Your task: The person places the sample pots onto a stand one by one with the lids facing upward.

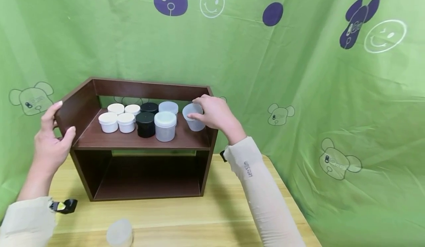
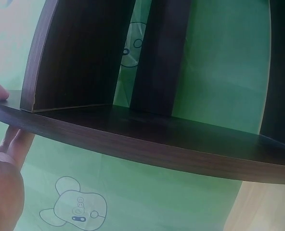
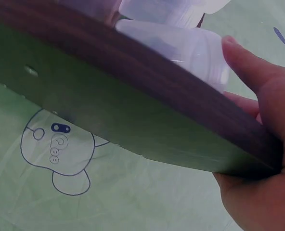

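Observation:
A dark brown two-tier desk shelf [image 1: 141, 143] stands on the table. My left hand [image 1: 51, 145] grips the edge of its left side panel, thumb and fingers on opposite faces, as the left wrist view also shows along the panel edge [image 2: 133, 142]. At the right end of the upper tier, my right hand [image 1: 216, 116] holds a translucent plastic jar [image 1: 194, 118] near its rim. The right wrist view has the thumb against the jar [image 3: 200, 55], with the side panel [image 3: 133, 67] partly covering it. Left of it are two translucent jars [image 1: 165, 129], two black jars [image 1: 145, 125] and several white jars [image 1: 108, 123].
Near the table's front edge is another translucent round piece [image 1: 120, 233], cut off by the frame. Below the jars, the lower tier [image 1: 149, 177] has an open front. A green patterned cloth [image 1: 252, 62] hangs behind and to the right of the wooden table [image 1: 186, 221].

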`<act>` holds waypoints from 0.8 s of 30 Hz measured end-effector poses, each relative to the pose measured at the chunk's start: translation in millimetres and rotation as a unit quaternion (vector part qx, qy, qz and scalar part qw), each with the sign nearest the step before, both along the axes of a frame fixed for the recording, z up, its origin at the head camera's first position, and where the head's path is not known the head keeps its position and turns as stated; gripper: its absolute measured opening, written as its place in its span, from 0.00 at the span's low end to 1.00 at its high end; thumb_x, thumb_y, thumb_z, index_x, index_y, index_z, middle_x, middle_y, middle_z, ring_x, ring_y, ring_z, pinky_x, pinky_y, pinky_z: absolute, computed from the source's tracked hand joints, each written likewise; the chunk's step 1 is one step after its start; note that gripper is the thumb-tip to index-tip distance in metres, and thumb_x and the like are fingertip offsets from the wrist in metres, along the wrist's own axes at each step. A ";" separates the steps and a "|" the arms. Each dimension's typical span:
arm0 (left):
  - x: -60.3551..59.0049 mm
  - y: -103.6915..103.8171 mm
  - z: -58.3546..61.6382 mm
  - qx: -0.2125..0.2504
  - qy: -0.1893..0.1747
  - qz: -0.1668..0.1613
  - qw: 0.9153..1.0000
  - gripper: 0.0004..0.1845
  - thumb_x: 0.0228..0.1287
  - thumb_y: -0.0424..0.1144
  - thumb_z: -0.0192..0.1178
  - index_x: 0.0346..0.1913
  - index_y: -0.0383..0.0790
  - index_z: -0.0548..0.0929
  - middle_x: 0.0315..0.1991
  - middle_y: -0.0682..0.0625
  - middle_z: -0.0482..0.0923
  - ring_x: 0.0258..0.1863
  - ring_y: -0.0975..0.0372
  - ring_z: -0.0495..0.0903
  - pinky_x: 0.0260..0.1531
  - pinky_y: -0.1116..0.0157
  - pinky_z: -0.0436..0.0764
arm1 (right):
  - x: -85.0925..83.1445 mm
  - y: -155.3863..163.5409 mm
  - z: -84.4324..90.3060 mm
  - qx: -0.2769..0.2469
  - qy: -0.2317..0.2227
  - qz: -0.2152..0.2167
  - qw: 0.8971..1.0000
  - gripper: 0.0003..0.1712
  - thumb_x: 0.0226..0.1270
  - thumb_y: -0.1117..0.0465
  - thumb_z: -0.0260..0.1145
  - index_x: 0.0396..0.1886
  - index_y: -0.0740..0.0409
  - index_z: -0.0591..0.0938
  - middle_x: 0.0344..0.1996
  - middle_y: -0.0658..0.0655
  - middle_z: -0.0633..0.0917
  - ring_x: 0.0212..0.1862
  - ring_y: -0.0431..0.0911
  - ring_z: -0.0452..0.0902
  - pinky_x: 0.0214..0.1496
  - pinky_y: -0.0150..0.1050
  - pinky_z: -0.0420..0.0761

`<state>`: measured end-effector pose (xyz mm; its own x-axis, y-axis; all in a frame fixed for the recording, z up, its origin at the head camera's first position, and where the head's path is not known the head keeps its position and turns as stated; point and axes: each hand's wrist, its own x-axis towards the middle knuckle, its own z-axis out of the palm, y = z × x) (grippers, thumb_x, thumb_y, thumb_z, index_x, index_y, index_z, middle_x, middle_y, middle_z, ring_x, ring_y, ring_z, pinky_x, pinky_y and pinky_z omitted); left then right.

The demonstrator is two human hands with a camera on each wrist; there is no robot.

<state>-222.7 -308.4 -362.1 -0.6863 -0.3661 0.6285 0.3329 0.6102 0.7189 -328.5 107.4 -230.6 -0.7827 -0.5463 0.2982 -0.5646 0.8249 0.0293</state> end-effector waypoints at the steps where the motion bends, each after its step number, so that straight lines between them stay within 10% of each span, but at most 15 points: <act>1: 0.2 -0.4 0.2 -0.001 -0.002 0.001 1.000 0.37 0.70 0.35 0.58 0.79 0.55 0.60 0.62 0.33 0.77 0.48 0.82 0.67 0.32 0.92 0.72 | 0.0 -1.0 -0.2 0.010 0.000 -0.004 1.000 0.35 0.71 0.38 0.67 0.68 0.54 0.80 0.59 0.55 0.84 0.58 0.51 0.82 0.59 0.52 0.81; 24: 0.3 -1.5 -0.5 -0.011 0.000 -0.001 1.000 0.38 0.70 0.34 0.58 0.79 0.55 0.59 0.61 0.23 0.75 0.49 0.84 0.66 0.31 0.92 0.72 | 7.1 -6.9 9.7 0.096 -0.023 -0.036 0.994 0.32 0.70 0.37 0.66 0.61 0.55 0.83 0.48 0.55 0.83 0.49 0.50 0.80 0.52 0.50 0.83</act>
